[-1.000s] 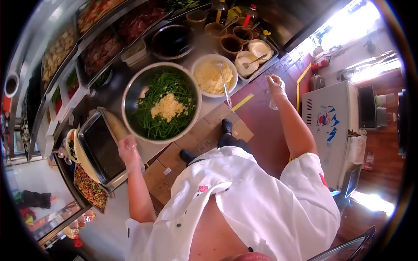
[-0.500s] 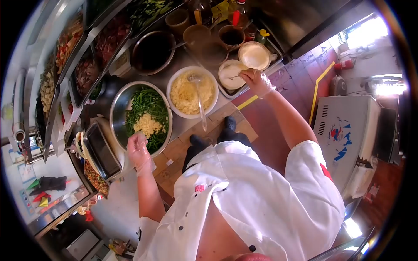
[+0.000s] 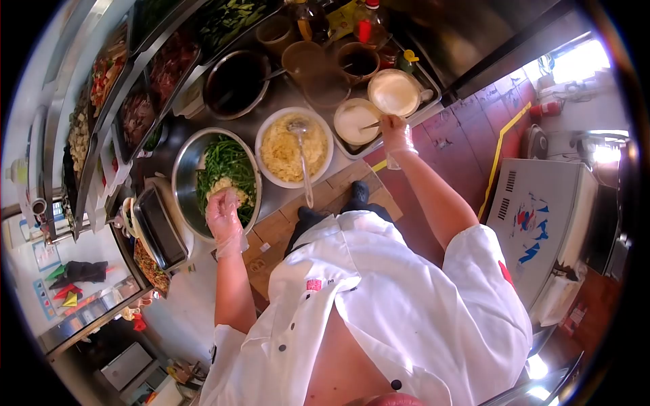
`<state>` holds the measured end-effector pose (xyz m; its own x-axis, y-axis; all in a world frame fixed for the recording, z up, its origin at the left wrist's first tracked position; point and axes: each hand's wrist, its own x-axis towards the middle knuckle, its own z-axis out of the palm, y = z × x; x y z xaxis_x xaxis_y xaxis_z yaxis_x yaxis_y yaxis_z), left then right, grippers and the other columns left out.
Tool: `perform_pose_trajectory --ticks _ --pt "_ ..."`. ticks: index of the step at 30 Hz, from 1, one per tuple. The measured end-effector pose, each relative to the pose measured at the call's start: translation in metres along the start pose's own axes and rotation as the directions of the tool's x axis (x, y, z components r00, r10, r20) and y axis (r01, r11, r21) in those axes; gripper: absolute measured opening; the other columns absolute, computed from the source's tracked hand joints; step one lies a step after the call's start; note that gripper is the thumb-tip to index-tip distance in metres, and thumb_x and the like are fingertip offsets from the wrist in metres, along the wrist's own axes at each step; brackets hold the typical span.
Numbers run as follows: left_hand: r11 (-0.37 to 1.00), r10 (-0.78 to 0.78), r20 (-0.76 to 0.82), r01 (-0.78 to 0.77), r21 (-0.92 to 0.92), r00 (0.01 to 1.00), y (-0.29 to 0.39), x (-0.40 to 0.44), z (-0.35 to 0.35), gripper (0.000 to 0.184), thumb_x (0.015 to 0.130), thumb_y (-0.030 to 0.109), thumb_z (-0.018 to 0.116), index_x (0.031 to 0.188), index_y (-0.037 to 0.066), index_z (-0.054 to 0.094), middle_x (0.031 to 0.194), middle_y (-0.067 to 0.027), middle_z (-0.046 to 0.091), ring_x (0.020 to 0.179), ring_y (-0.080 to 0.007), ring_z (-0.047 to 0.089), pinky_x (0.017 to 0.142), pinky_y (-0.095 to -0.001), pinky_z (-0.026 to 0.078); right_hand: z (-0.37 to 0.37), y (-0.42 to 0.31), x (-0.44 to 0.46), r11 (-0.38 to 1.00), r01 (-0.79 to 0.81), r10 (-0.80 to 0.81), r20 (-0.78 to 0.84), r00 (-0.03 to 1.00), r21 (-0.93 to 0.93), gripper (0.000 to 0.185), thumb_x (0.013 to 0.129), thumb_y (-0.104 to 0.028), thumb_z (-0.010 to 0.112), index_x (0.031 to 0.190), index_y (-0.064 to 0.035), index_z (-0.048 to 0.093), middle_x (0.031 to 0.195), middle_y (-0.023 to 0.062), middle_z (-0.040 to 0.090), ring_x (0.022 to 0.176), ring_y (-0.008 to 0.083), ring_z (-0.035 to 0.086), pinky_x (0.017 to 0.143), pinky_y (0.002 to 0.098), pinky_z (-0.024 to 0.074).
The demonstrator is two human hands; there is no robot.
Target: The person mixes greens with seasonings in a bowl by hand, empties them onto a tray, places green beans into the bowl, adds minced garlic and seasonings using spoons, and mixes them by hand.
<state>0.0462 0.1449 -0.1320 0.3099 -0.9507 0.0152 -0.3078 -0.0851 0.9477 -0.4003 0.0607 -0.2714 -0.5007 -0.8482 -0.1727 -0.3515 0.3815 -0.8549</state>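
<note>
Nearest of all, the white jacket (image 3: pixel 406 284) of the person is seen. Beyond it, the left hand (image 3: pixel 225 213), covered in a clear glove, is held over the near side of a large metal bowl (image 3: pixel 185 206). Its fingers are bent, but whether anything is held in them, or whether the food is touched, cannot be told from this angle. In the bowl, cut green stalks (image 3: pixel 220 159) are topped by a pale chopped heap (image 3: pixel 222 184), partly covered by that hand.

Next to it, a white bowl (image 3: pixel 259 145) is filled with a yellowish chopped mass, across which a ladle (image 3: pixel 305 162) is laid, its handle passing over the near rim.

Farther to the right, a spoon (image 3: pixel 370 126) is pinched by its handle in the narrow, closed fingers of the gloved right hand (image 3: pixel 397 135); its other end is set in a white-filled tub (image 3: pixel 338 122). The handle is best gripped firmly near its end, the glove kept clear of the contents, and the spoon kept level whenever raised, so that nothing is spilled.

Behind, a second pale-filled container (image 3: pixel 395 91) is placed, and farther back a red-capped bottle (image 3: pixel 365 27).
</note>
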Motion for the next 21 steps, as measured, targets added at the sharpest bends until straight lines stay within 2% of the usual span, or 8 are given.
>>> perform_pose_trajectory --ticks 2,5,10,14,15,17,19,21 --pt "0.999 -0.030 -0.029 0.030 -0.016 0.999 -0.002 -0.003 -0.002 0.017 0.098 0.015 0.071 0.105 0.001 0.067 0.093 -0.0042 0.067 0.083 -0.0105 0.064 0.074 -0.0257 0.053 0.003 0.012 0.002 0.994 -0.055 0.058 -0.032 0.998 0.090 0.030 0.098 -0.031 0.062 0.102 -0.0041 0.075 0.078 0.0201 0.070 0.071 0.0325 0.069 0.071 0.0418 0.0532" --pt "0.998 -0.056 -0.048 0.055 -0.008 0.997 -0.008 -0.005 -0.008 0.017 0.098 0.015 0.071 0.105 0.000 0.066 0.096 -0.0053 0.067 0.085 -0.0121 0.066 0.075 -0.0269 0.055 -0.011 0.019 0.011 1.000 -0.017 0.018 -0.084 0.996 0.008 0.032 0.098 -0.032 0.063 0.104 -0.0029 0.075 0.081 0.0215 0.071 0.072 0.0321 0.069 0.071 0.0415 0.0531" --pt "0.998 -0.064 -0.033 0.064 -0.023 0.997 -0.011 -0.010 -0.020 0.017 0.098 0.015 0.071 0.107 0.001 0.067 0.096 -0.0049 0.067 0.086 -0.0126 0.064 0.078 -0.0280 0.053 -0.032 0.023 0.024 0.993 0.013 0.004 -0.146 0.989 0.116 0.031 0.098 -0.030 0.065 0.104 -0.0011 0.076 0.084 0.0135 0.075 0.076 0.0175 0.067 0.073 0.0354 0.0526" --pt "0.997 -0.056 -0.032 0.054 -0.047 0.998 -0.020 -0.012 -0.032 0.017 0.098 0.016 0.070 0.108 0.002 0.068 0.097 -0.0046 0.068 0.089 -0.0131 0.065 0.078 -0.0285 0.052 -0.043 0.018 0.027 0.996 0.056 -0.040 -0.219 0.975 0.071 0.032 0.098 -0.032 0.064 0.104 -0.0029 0.076 0.082 0.0127 0.074 0.074 0.0183 0.067 0.073 0.0354 0.0526" --pt "0.996 -0.071 -0.026 0.070 -0.054 0.997 -0.026 -0.011 -0.037 0.015 0.098 0.012 0.069 0.108 0.002 0.067 0.098 -0.0047 0.068 0.089 -0.0127 0.065 0.078 -0.0278 0.053 -0.052 -0.016 0.011 0.999 -0.036 0.031 -0.197 0.980 -0.021 0.035 0.098 -0.035 0.063 0.104 -0.0033 0.076 0.086 0.0156 0.074 0.079 0.0199 0.068 0.076 0.0364 0.0526" --pt "0.993 -0.105 -0.031 0.103 -0.061 0.994 -0.040 -0.008 -0.051 0.012 0.096 0.004 0.068 0.108 0.001 0.065 0.100 -0.0050 0.067 0.087 -0.0118 0.065 0.077 -0.0263 0.054 -0.049 -0.025 0.006 0.996 0.052 -0.065 -0.220 0.973 -0.066 0.038 0.097 -0.038 0.064 0.106 -0.0042 0.076 0.090 0.0182 0.073 0.084 0.0216 0.068 0.080 0.0375 0.0522" --pt "0.995 -0.089 -0.031 0.088 -0.049 0.996 -0.047 -0.006 -0.069 0.014 0.096 0.004 0.069 0.108 0.001 0.065 0.100 -0.0045 0.066 0.089 -0.0113 0.065 0.078 -0.0265 0.053 -0.042 -0.061 -0.008 0.991 -0.109 0.095 -0.161 0.982 -0.077 0.041 0.095 -0.040 0.064 0.111 -0.0039 0.075 0.095 0.0174 0.074 0.089 0.0239 0.067 0.083 0.0391 0.0518" --pt "0.995 -0.066 -0.044 0.063 -0.081 0.997 -0.064 -0.002 -0.089 0.013 0.096 0.007 0.069 0.107 0.001 0.065 0.097 -0.0037 0.066 0.087 -0.0103 0.064 0.077 -0.0260 0.052 -0.023 -0.119 -0.050 0.985 -0.125 0.139 -0.116 0.983 0.116 0.038 0.094 -0.039 0.064 0.102 -0.0036 0.074 0.078 0.0020 0.063 0.071 0.0153 0.057 0.066 0.0331 0.0473"
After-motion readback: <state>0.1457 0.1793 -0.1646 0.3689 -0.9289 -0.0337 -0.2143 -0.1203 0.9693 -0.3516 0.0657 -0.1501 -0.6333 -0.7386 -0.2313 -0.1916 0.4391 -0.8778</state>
